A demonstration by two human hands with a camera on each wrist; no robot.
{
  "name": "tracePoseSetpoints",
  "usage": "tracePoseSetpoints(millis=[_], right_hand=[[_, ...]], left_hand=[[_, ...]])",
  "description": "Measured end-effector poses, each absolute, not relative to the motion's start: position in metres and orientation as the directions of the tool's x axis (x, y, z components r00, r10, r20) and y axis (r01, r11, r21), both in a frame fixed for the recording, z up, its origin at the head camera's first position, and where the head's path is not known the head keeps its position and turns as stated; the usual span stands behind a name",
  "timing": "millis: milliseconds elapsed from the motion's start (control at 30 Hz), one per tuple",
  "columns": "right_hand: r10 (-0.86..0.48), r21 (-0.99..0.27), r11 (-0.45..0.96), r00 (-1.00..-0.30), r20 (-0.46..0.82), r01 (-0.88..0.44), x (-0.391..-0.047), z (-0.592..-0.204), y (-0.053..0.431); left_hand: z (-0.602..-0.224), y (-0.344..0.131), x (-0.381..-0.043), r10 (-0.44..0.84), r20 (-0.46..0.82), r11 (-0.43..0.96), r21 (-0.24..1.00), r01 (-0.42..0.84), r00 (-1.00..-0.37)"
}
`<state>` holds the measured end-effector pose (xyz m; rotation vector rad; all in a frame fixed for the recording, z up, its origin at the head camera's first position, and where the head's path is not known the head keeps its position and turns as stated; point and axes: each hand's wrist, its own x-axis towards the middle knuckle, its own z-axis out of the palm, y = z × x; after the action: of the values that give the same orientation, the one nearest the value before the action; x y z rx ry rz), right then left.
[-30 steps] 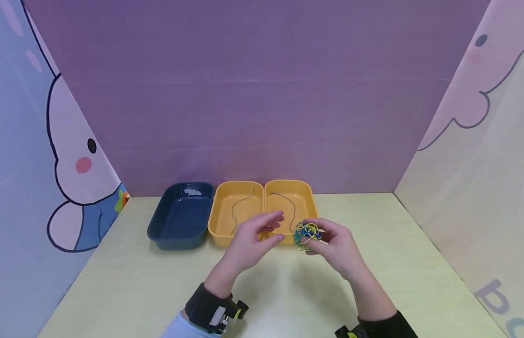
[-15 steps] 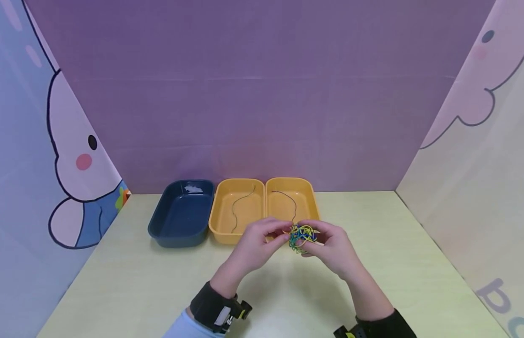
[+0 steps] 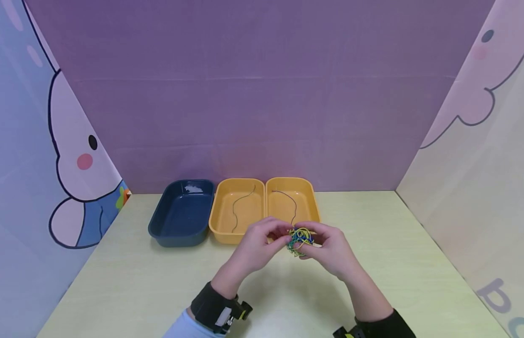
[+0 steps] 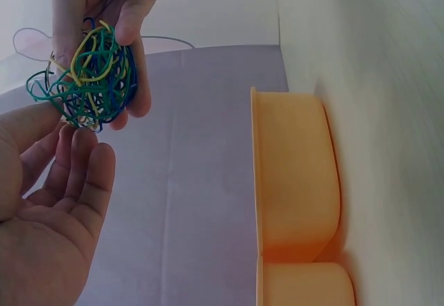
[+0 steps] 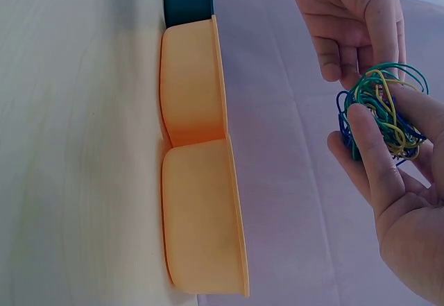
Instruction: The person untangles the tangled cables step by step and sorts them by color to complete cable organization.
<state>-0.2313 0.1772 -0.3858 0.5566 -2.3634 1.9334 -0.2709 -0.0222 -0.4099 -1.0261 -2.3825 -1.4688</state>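
Right wall panel [image 3: 468,202]: a purple letter [image 3: 491,287], perhaps d or p, beside a cut-off blue curve [image 3: 517,321]

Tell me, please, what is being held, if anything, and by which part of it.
A tangle of coloured strands: the right hand grips its right side. The left hand touches its left edge; whether it pinches there is unclear.

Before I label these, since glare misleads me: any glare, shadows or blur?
Head view: white patch, likely glare, inside the dark blue tray; soft shadows on the tabletop. Left wrist: shadow beside a yellow tray. Right wrist: wire tangle fairly sharp.
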Motion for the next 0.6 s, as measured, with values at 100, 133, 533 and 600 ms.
tracePoseSetpoints(millis=[100,133,533,600], right_hand=[[-0.252,-0.942,0.165,-0.935,0.247,-0.293,-0.2310,-0.3853,0.1769],[-0.251,-0.942,0.168,-0.936,0.245,-0.291,-0.2310,-0.3850,0.1769],[-0.238,-0.930,0.206,-0.937,0.256,-0.306,-0.2297,-0.3814,0.1766],[-0.233,-0.926,0.213,-0.937,0.261,-0.311,-0.2297,-0.3820,0.1767]], left_hand=[[-0.4102,-0.0221,-0.2710,0.469,0.462,0.286,0.727,0.624,-0.753],[-0.4103,-0.0221,-0.2713,0.470,0.464,0.288,0.723,0.627,-0.751],[-0.4073,-0.0248,-0.2696,0.505,0.481,0.316,0.670,0.672,-0.717],[-0.4080,-0.0252,-0.2696,0.505,0.486,0.306,0.672,0.675,-0.713]])
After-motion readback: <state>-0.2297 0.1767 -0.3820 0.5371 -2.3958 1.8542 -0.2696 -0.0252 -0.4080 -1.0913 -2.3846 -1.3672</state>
